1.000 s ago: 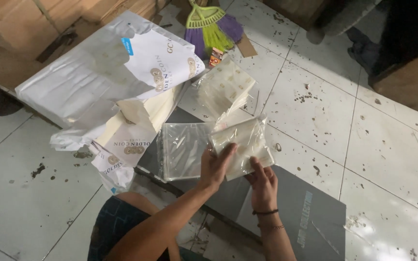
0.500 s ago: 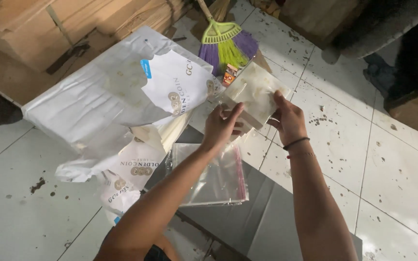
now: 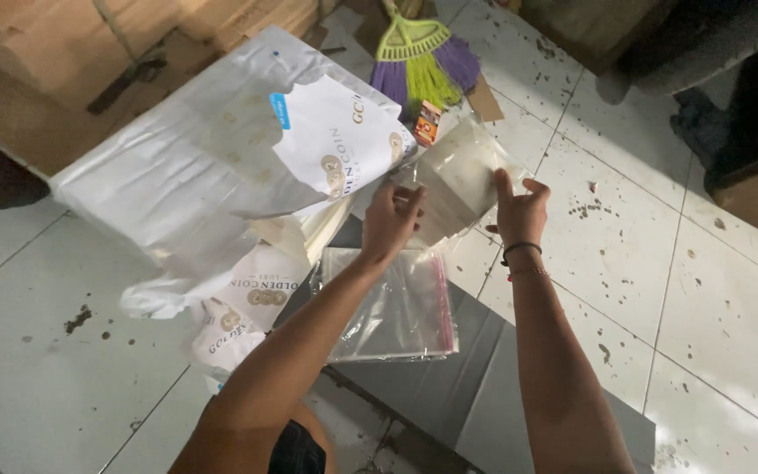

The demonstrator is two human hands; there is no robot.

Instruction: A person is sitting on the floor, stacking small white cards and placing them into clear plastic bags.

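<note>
Above a grey board (image 3: 502,386) on the tiled floor (image 3: 712,298), the left hand (image 3: 392,219) and right hand (image 3: 519,211) pinch opposite edges of 1 filled clear bag (image 3: 458,180). An empty zip bag (image 3: 396,307) lies below.

Broom (image 3: 421,66) handle cut off by top edge; bag (image 3: 460,180) contents unclear.
</note>
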